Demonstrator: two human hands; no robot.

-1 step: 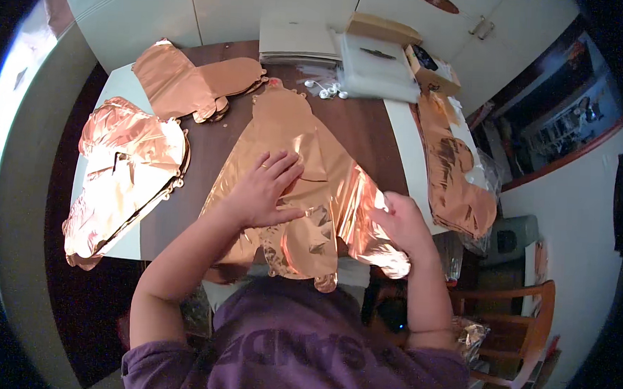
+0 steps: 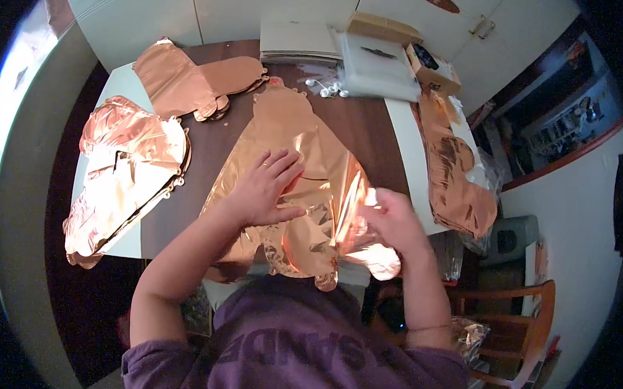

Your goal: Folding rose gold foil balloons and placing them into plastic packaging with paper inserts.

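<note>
A large flat foil balloon (image 2: 286, 134), shiny copper in colour, lies on the table in front of me, its lower end reaching over the near edge. My left hand (image 2: 265, 191) rests on its middle, palm down with the fingers spread. At the right side, my right hand (image 2: 392, 219) has its fingers closed on the crinkled edge of the balloon, which is bent upward and catches the light. Part of that grip is hidden behind the hand itself.
More copper foil balloons lie flat at the left (image 2: 128, 166), the back left (image 2: 184, 81) and the right (image 2: 455, 173). At the back are flat boards (image 2: 297, 41), a clear plastic pack (image 2: 379, 72), an open carton (image 2: 438, 78) and small white pieces (image 2: 326, 91). A wooden chair (image 2: 528, 336) stands at right.
My right hand has shifted a little to the left, bringing the balloon's right edge inward with it. The left hand stays in place.
</note>
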